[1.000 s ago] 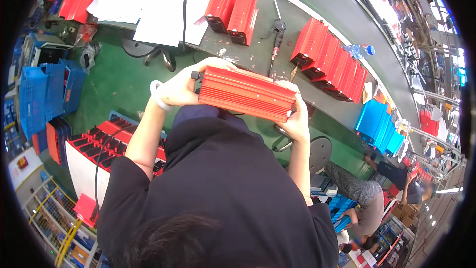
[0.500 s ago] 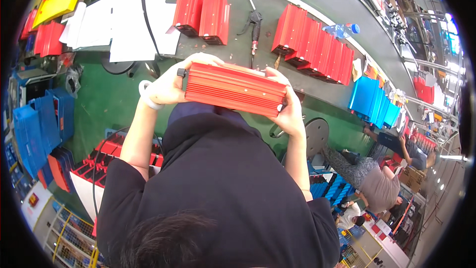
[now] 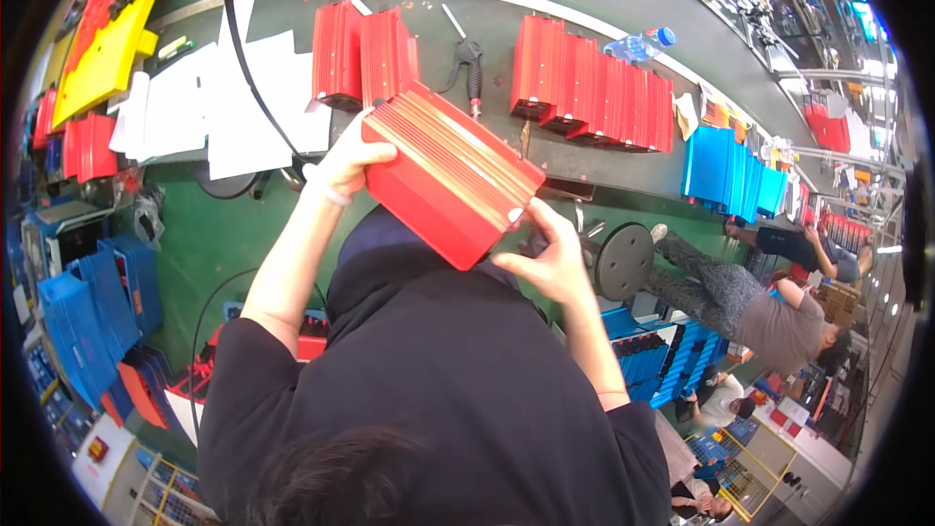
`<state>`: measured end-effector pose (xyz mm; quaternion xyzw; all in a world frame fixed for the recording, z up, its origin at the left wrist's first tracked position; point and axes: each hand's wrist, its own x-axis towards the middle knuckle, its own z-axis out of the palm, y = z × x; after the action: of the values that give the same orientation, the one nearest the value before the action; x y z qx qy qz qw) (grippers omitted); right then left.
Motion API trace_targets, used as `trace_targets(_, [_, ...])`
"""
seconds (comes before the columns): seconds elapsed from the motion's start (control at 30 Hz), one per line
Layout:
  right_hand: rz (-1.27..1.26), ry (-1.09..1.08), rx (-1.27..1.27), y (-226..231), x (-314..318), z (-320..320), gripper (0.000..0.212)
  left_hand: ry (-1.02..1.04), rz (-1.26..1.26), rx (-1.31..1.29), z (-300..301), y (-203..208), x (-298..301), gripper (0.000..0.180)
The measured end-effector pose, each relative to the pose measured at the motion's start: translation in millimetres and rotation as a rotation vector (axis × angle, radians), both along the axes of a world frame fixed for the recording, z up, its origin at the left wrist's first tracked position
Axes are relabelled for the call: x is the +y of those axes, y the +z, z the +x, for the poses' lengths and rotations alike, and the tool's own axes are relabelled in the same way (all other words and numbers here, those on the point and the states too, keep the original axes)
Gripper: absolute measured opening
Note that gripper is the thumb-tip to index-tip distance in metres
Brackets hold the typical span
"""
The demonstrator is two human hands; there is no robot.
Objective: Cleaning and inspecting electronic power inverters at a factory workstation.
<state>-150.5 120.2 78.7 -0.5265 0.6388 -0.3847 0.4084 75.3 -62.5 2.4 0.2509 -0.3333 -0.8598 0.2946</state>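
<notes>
A red ribbed metal housing (image 3: 450,173), box-shaped, is tilted in front of my chest with its finned face up. My left hand (image 3: 355,158) grips its left end, the thumb lying on top and the other fingers hidden beneath. Beside the lower right corner of the housing is my right hand (image 3: 550,255), thumb and index finger spread apart; whether a fingertip touches the corner I cannot tell. Two more red housings (image 3: 337,54) stand on the bench just beyond the held one.
Along the bench (image 3: 477,156) are a black air blow gun (image 3: 468,63), a row of red housings (image 3: 589,88), a plastic bottle (image 3: 640,45), blue housings (image 3: 721,170) and white papers (image 3: 263,107). A black cable (image 3: 243,63) hangs over the papers. A round stool (image 3: 623,261) stands at right, near co-workers (image 3: 779,321).
The housing has turned clockwise, its right end swinging down toward me, and more of its broad finned face shows. My right hand has loosened from its end, with fingers now spread.
</notes>
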Motion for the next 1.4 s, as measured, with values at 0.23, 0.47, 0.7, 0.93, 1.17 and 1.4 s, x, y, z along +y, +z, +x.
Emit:
trace_targets(0.23, [-0.071,-0.148,-0.057,53.5,-26.3,-45.8,0.011,-0.425,0.175,0.276,-32.2,-41.6,-41.5,0.073])
trace_targets(0.47, [-0.248,0.247,0.134,61.7,-58.5,-10.4,0.011,-0.687,0.162,0.416,-69.6,-66.7,-33.4,0.086])
trace_targets(0.7, [-0.353,0.395,0.299,66.9,-67.3,11.6,0.022,-0.811,0.070,0.476,-80.4,-55.5,-33.5,0.096])
trace_targets(0.93, [-0.371,0.474,0.419,68.0,-65.3,17.2,0.025,-0.805,0.062,0.448,-76.4,-60.4,-32.1,0.096])
trace_targets(1.17, [-0.418,0.596,0.522,77.6,-71.0,17.0,0.026,-0.837,-0.033,0.538,-83.7,-68.9,-32.1,0.099])
trace_targets(1.4, [-0.334,0.663,0.418,78.5,-67.6,14.8,0.031,-0.880,-0.026,0.556,-86.1,-62.0,-32.5,0.095])
